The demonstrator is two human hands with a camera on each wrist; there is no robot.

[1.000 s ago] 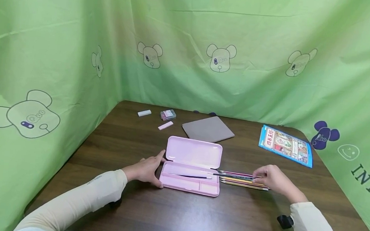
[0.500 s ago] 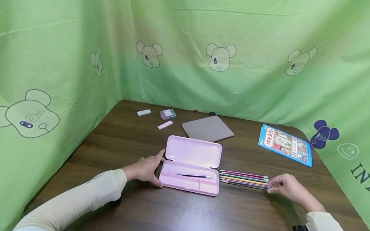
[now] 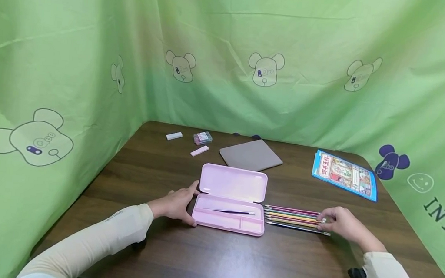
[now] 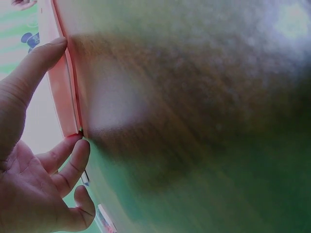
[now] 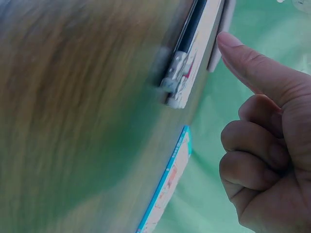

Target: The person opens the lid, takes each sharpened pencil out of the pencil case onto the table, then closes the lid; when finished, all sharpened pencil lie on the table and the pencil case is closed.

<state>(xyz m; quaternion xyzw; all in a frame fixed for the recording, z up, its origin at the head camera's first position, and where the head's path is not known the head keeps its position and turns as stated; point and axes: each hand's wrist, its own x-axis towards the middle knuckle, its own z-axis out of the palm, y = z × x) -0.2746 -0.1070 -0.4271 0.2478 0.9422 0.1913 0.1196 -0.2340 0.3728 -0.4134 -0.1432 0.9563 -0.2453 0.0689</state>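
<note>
An open pink pencil case [image 3: 216, 222] lies on the table, one pencil [image 3: 236, 212] inside it. My left hand [image 3: 174, 203] holds its left end, thumb at the front edge and fingers at the back corner; the left wrist view shows the thumb [image 4: 51, 51] on the rim. Right of the case, several coloured pencils [image 3: 291, 216] lie side by side. A dark pencil [image 3: 298, 228] lies in front of them, slightly apart. Over their right ends is my right hand [image 3: 341, 224], thumb and index finger apart. In the right wrist view its other fingers [image 5: 248, 167] are curled.
Behind the case lies a flat grey rectangular thing [image 3: 250, 154]. A blue illustrated booklet [image 3: 345, 174] is at the back right. At the back left are a white block [image 3: 174, 136], a small clear box [image 3: 202, 138] and a pink block [image 3: 199, 150]. Green curtains surround the table.
My right hand, earlier pinching a dark pencil over the row, moved right, then slightly back left, and let go. The dark pencil now lies in front of the row. My left hand stayed put.
</note>
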